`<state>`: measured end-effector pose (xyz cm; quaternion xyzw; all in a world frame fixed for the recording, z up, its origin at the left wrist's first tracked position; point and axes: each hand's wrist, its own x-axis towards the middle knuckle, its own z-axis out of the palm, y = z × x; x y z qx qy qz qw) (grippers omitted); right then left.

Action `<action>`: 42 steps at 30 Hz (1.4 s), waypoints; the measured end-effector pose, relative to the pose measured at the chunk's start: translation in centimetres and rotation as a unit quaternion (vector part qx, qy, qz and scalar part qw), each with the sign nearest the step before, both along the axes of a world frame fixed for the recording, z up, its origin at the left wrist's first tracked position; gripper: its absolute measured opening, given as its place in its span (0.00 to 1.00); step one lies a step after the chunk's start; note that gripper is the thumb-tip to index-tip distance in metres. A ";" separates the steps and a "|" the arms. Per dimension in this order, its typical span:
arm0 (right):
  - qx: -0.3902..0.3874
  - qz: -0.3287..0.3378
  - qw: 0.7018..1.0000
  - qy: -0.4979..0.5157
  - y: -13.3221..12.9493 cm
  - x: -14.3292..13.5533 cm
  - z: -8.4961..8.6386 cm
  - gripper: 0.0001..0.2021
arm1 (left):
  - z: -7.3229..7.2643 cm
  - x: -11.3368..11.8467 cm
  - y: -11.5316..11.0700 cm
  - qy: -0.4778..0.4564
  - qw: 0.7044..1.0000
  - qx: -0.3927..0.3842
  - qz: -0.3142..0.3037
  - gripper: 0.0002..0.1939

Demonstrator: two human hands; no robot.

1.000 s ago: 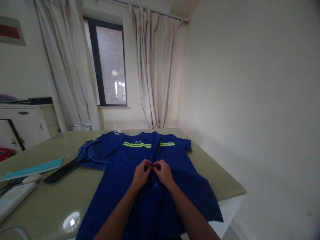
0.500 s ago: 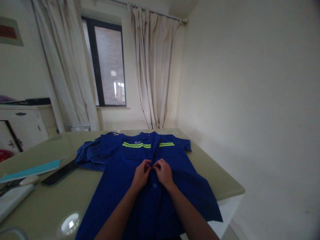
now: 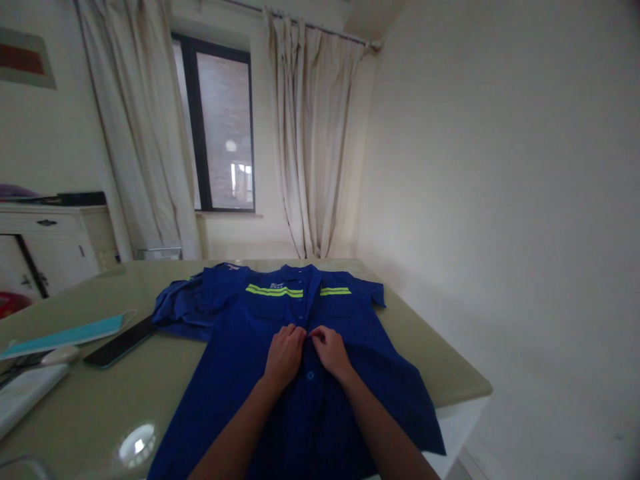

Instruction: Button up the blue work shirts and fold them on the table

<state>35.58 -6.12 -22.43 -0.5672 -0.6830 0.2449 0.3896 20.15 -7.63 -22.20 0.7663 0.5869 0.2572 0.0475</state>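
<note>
Room: plain off-white wall [image 3: 490,200] filled the right side. Long cream curtains, left one [image 3: 137,133] and right one [image 3: 315,133], hung either side of a dark-framed window [image 3: 225,127]. White cabinet [image 3: 60,243] stood far left, dark items on top.

Tabletop [image 3: 425,353]: pale green, glossy, rounded near right corner, bright light reflection at near left.

Blue shirt [image 3: 250,353] lay spread on the tabletop, front up, collar at the far end, lower part toward the wearer. Yellow-green stripes [image 3: 275,291] ran across the chest. Bunched blue cloth [image 3: 183,310] sat at its left, touching the sleeve area.

Both forearms came in from the bottom edge over the shirt, angled inward, converging at the front placket below the chest stripes. Left hand [image 3: 285,353]: back up, fingers curled down, tips on the placket; hidden underneath, so can't tell if that grip was closed on cloth. Right hand [image 3: 331,350]: turned inward, thumb and forefinger together, grip closed on the placket edge. Fingertips of the two hands were close together, roughly level, wrists well apart.

Small stuff, left side of tabletop: light blue mask [image 3: 67,337] lying flat, dark phone [image 3: 120,342] between it and the shirt, white flat object [image 3: 30,397] nearer the wearer, partly out of frame. One round button [image 3: 310,376] showed on the placket just below the hands.
</note>
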 end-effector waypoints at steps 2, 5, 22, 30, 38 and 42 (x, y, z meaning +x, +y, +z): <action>0.011 -0.021 0.998 -0.066 -0.6 -0.3 0.4 0.11 | -0.4 0.0 0.0 0.023 1.000 0.009 0.009 0.21; -0.037 -0.071 0.981 -0.175 -0.8 -0.8 1.9 0.20 | -1.4 0.2 -0.6 0.071 0.997 -0.008 0.001 0.25; 0.032 -0.082 0.996 -0.023 0.3 -1.0 0.1 0.03 | 1.6 -0.4 -0.1 0.041 0.994 -0.072 0.065 0.11; 0.042 -0.042 0.995 -0.075 0.0 -1.7 0.2 0.05 | 0.5 0.0 1.3 -0.037 0.989 -0.114 0.086 0.11; 0.038 -0.065 0.995 -0.068 -0.4 -1.6 0.4 0.02 | 0.5 0.0 2.0 -0.084 0.981 -0.143 0.101 0.10; 0.045 -0.056 0.994 -0.077 -0.4 -1.7 0.3 0.03 | 0.5 0.1 0.8 -0.051 0.991 -0.096 0.081 0.08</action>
